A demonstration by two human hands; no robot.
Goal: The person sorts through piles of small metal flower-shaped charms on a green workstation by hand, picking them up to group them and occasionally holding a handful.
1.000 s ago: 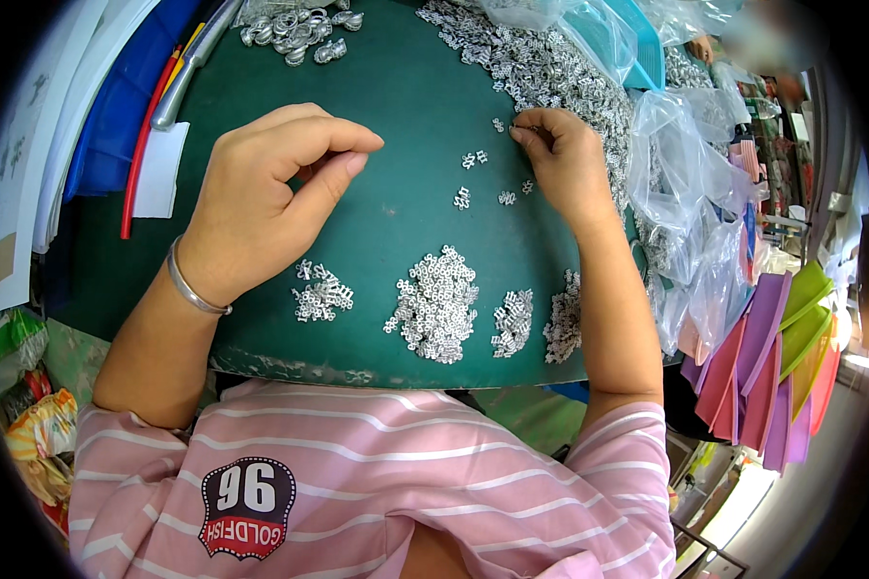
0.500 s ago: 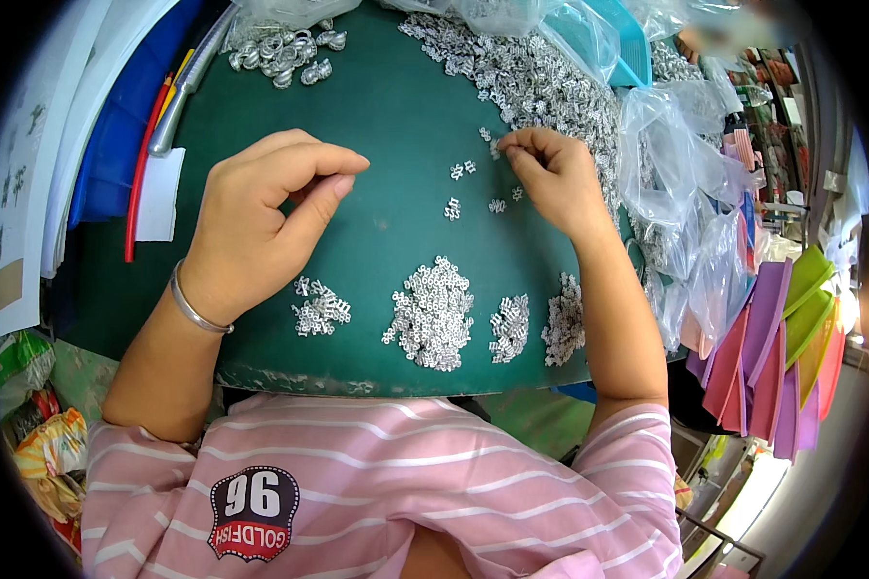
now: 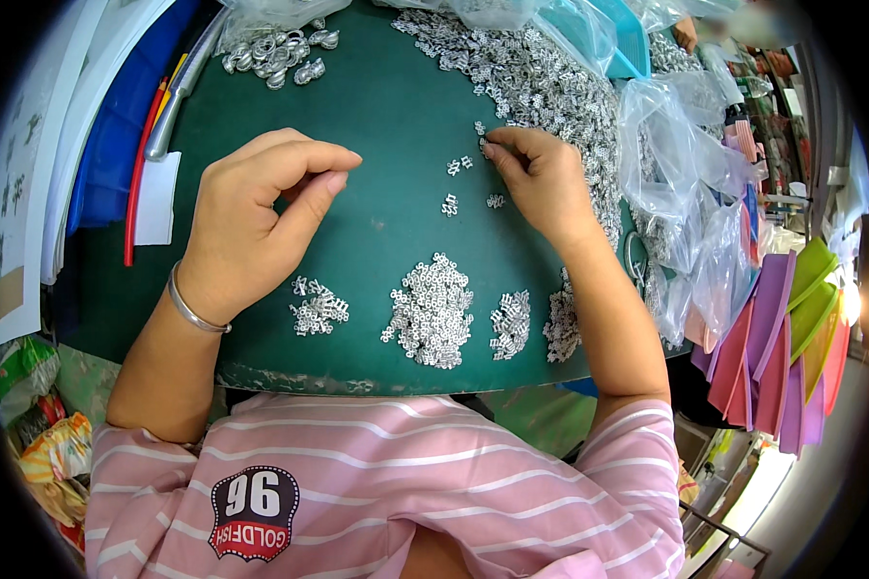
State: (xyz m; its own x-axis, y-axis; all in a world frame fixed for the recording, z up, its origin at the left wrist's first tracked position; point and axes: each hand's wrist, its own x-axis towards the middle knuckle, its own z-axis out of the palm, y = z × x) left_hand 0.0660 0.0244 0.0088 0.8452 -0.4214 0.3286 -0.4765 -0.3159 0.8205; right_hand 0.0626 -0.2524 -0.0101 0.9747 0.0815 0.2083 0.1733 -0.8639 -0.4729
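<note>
My right hand reaches to the edge of the big heap of small silver metal pieces. Its thumb and forefinger pinch one such metal piece at their tips. Several loose pieces lie to the left of these fingers on the green tabletop. My left hand hovers at the left with curled fingers, its thumb close to the forefinger; whatever it may hold is hidden. Nearer to me sit small sorted piles: one by my left forearm, a larger one in the middle, and two to its right.
Silver ring-like parts lie at the far left, near a knife and a red stick. Clear plastic bags and a turquoise basket border the heap. Coloured bins stand at the right.
My right hand has shifted slightly left and its fingers have come to the loose pieces by the heap's edge. My left hand has barely moved.
</note>
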